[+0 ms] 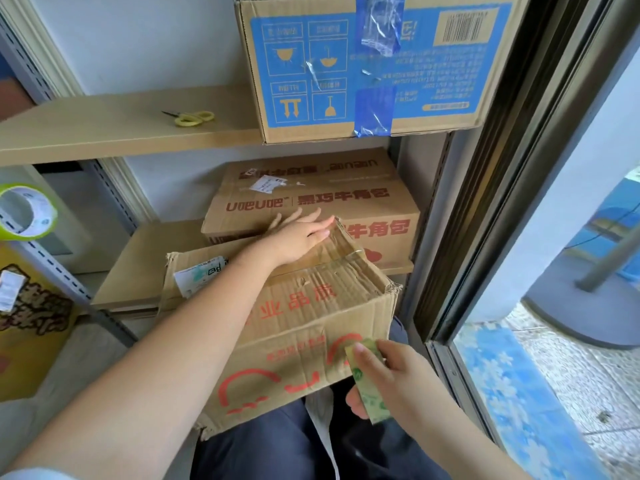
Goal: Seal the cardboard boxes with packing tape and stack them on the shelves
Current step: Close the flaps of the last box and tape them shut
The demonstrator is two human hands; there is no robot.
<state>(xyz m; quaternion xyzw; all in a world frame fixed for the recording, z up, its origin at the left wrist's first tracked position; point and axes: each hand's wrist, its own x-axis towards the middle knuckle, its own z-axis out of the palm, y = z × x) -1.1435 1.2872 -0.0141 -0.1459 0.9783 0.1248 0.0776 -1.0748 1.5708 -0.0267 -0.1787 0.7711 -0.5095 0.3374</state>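
My upper shelf (104, 133) lies open left of the blue-printed box (363, 67), barring scissors (190, 118); below, a red-lettered box (311, 202) fills the right.

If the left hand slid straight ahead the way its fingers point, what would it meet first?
Most likely the box with red lettering on the lower shelf. The left hand lies flat on the taped top of the worn box on the lap, fingers pointing at that box; the gap between them is hard to judge.

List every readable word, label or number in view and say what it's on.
"牛角包", red, upside down: middle-shelf box top; again on its front.
Handling pictograms, barcode: blue-printed box; its text and digits too blurred.
Red characters on lap box: not legible.
Torn label: unreadable.
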